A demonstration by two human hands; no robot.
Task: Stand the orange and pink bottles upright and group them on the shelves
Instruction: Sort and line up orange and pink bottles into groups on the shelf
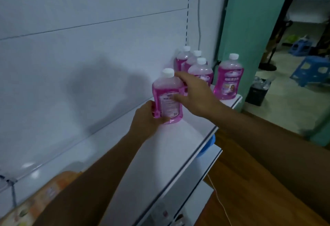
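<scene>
A pink bottle (pixel 167 99) with a white cap stands upright on the white shelf (pixel 171 154). My left hand (pixel 148 118) grips its lower left side and base. My right hand (pixel 194 93) rests on its right side, fingers spread across the label and shoulder. Behind it, three pink bottles (pixel 193 63) stand upright in a tight cluster by the back wall. Another pink bottle (pixel 228 79) stands alone at the shelf's right end. An orange bottle (pixel 34 206) lies on its side at the lower left, partly hidden by my left forearm.
A lower shelf edge (pixel 207 168) shows below, with a blue object (pixel 207 147) under the upper shelf's rim. A wooden surface (pixel 250 190) is at the right. Blue plastic stools (pixel 310 68) and a dark bin (pixel 257 92) stand on the floor beyond.
</scene>
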